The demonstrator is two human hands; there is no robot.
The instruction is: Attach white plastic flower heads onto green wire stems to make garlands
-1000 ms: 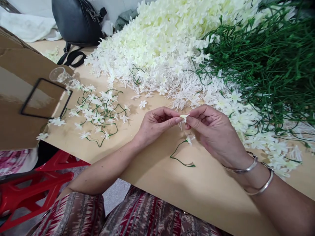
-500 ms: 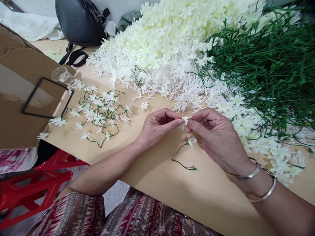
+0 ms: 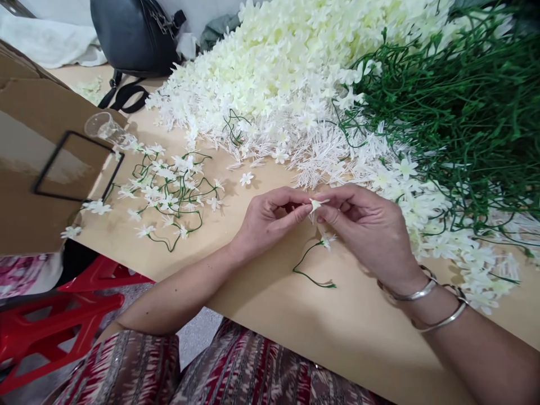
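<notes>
On the table (image 3: pixel 253 281), from the blossom (image 3: pixel 315 206) between our left hand (image 3: pixel 270 216) and right hand (image 3: pixel 365 225), we find the blossom heap (image 3: pixel 295 73) at twelve o'clock, the stem pile (image 3: pixel 459 107) at two, one stemmed flower (image 3: pixel 325 242) at six and the stemmed cluster (image 3: pixel 169 202) at nine; a backpack (image 3: pixel 133 39) sits towards eleven (the cup (image 3: pixel 108 129) lies at ten, beside the carton (image 3: pixel 34 124)).

No text, label, brand, number or sign can be read anywhere in the view.
</notes>
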